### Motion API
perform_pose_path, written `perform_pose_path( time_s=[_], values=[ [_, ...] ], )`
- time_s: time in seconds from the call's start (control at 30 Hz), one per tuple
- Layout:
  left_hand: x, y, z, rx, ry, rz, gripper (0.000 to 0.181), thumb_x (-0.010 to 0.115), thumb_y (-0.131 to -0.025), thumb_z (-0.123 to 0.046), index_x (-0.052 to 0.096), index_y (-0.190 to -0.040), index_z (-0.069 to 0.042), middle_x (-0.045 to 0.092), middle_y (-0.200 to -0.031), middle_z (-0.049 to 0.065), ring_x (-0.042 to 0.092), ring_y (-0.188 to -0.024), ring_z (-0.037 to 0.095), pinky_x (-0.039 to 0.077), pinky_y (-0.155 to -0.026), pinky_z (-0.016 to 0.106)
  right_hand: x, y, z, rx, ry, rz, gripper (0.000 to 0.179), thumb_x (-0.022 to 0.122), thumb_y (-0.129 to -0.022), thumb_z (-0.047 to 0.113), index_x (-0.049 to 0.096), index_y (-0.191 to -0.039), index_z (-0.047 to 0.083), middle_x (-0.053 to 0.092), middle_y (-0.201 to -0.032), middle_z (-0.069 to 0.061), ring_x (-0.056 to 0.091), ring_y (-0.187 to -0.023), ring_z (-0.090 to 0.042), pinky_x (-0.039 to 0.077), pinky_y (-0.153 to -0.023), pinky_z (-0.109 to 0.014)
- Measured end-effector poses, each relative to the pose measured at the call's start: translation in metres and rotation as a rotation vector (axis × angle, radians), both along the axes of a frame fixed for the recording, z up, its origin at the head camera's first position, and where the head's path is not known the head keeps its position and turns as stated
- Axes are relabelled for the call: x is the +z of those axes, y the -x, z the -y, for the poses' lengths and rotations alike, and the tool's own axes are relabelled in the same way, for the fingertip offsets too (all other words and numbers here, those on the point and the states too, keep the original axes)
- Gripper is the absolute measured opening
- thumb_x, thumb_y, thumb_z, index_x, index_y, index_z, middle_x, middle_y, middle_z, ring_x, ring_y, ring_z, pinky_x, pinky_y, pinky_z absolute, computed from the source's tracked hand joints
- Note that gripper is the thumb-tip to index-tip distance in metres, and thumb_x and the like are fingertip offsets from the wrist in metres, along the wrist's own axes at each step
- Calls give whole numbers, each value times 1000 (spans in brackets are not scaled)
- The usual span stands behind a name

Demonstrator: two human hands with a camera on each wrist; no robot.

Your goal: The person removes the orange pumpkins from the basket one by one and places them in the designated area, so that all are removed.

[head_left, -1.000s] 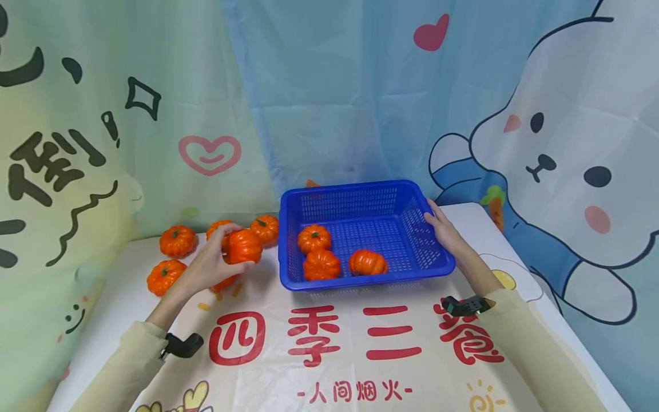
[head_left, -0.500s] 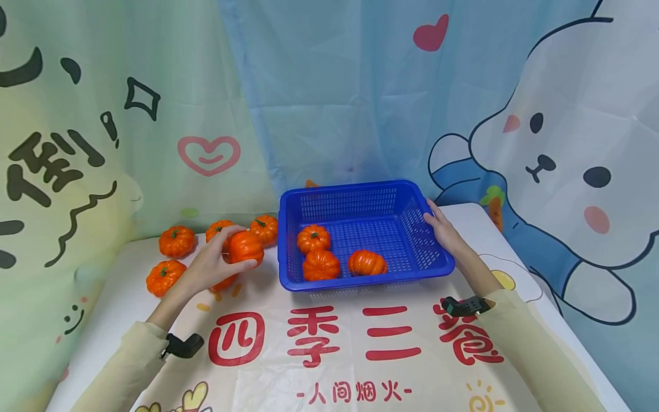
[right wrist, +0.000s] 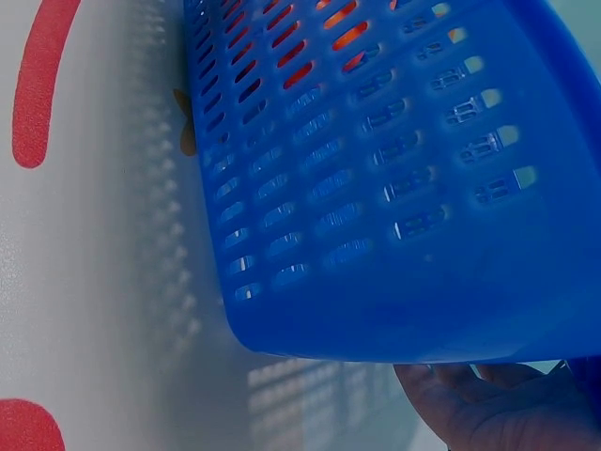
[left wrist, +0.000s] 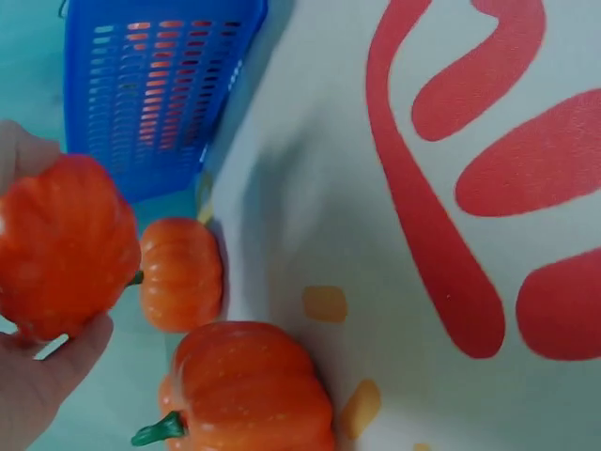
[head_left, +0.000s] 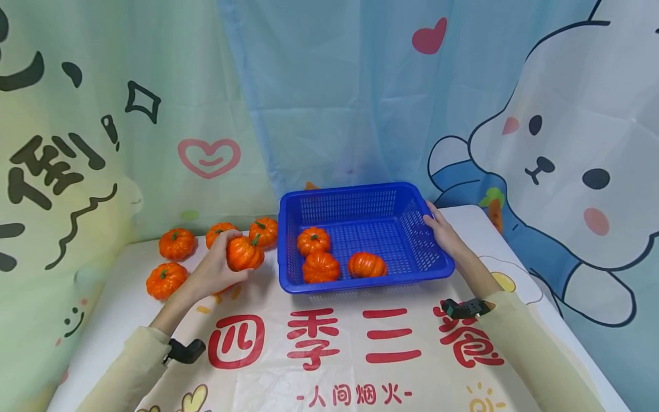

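Note:
In the head view my left hand [head_left: 218, 266] grips a small orange toy pumpkin [head_left: 245, 253] with a green stem, held above the table left of the blue basket [head_left: 366, 284]. In the left wrist view this pumpkin [left wrist: 66, 249] sits between thumb and fingers, its far side hidden. My right hand [head_left: 444, 230] holds the basket's right side at the rim; the right wrist view has the fingers [right wrist: 488, 404] against that end wall. Inside the basket, two pumpkins [head_left: 321, 266] lie at the left and one pumpkin [head_left: 368, 264] on its side near the front.
More pumpkins [head_left: 177, 244] stand on the table's left part, one pumpkin [head_left: 264, 232] close beside the basket. Another pumpkin [left wrist: 249, 390] is largely hidden behind the left hand in the head view. A printed cloth [head_left: 355, 343] covers the table; a patterned curtain [head_left: 329, 114] hangs behind.
The pumpkin in my left hand has turned, so its green stem now shows, pointing up and right. The right hand and the basket stay in place.

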State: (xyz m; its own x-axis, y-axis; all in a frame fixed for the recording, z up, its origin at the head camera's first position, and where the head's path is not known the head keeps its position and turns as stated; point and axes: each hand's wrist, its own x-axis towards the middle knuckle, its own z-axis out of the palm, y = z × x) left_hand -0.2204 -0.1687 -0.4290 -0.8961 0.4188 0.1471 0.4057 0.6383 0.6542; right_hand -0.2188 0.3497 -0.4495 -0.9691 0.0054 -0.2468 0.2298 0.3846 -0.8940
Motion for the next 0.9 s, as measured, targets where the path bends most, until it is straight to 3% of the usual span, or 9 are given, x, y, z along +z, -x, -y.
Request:
perform_pose_path(
  time_s=[0.1, 0.4, 0.53, 0.7, 0.9],
  values=[
    [-3, -1, -3, -17, 5, -10, 79, 79, -75, -12, 30, -136, -2, 47, -131, 20, 54, -114, 37, 51, -95, 56, -1, 0, 0, 1, -1, 1, 62, 22, -105, 43, -12, -155, 30, -8, -165, -9, -3, -150, -42, -1, -117, -68],
    [-23, -3, -18, 42, 42, -3, 71, 84, -73, -19, 35, -122, -1, 54, -124, 23, 57, -115, 40, 48, -99, 56, 1, 0, 0, -5, -3, 2, 62, 23, -105, 43, -11, -155, 30, -8, -165, -9, -3, -150, -42, -1, -116, -68],
    [-36, -3, -27, 81, 53, 12, 70, 86, -73, -21, 36, -118, -1, 55, -117, 22, 56, -113, 38, 48, -101, 54, 10, -4, 4, -5, 5, 15, 61, 23, -106, 38, -11, -155, 28, -9, -164, -11, -4, -150, -43, -1, -116, -68],
    [-51, -5, -35, 104, 47, 33, 71, 87, -71, -29, 37, -114, -2, 51, -107, 16, 53, -103, 31, 48, -91, 44, 23, -9, 11, -7, 10, 16, 61, 23, -105, 27, -11, -156, 21, -9, -163, -17, -5, -148, -47, -3, -116, -68],
    [-60, -5, -42, 105, 24, 6, 72, 85, -72, -31, 36, -116, -1, 47, -109, 15, 50, -106, 31, 46, -92, 43, 10, -2, 2, -3, -8, 10, 61, 23, -106, 36, -11, -155, 27, -7, -164, -14, -2, -149, -46, 0, -116, -68]
  ],
)
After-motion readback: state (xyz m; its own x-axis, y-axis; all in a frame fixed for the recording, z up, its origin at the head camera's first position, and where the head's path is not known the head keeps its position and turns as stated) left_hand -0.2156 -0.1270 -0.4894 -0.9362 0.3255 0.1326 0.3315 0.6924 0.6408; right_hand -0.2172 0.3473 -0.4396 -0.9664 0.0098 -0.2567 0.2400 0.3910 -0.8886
